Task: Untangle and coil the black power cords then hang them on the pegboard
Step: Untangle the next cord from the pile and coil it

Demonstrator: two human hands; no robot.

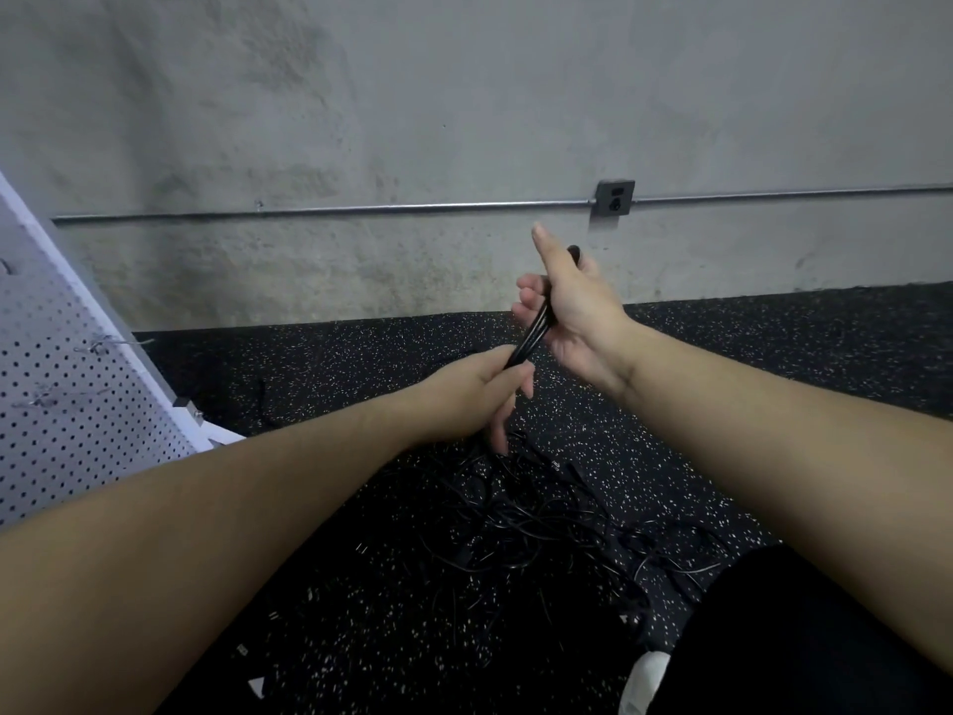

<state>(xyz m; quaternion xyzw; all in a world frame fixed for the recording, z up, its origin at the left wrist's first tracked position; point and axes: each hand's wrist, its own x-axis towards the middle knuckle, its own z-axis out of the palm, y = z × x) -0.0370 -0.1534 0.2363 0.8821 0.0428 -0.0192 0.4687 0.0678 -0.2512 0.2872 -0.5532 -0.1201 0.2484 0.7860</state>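
Both hands are holding a folded bundle of black cord above a tangle on the floor.

The right hand (570, 307) is wrapping its fingers around the upper part of the cord bundle (531, 332), thumb sticking up, so its grip is grasping the cord; the left hand (477, 392) is curling around the lower end of the same bundle, its grip also grasping it. Strands are trailing down from the left hand into the tangled power cords (536, 513) lying on the speckled black floor (773, 343), just beneath the hands. The white pegboard (67, 384) is leaning at the left edge, with wire hooks (100, 345) sticking out of it, well apart from the cords.
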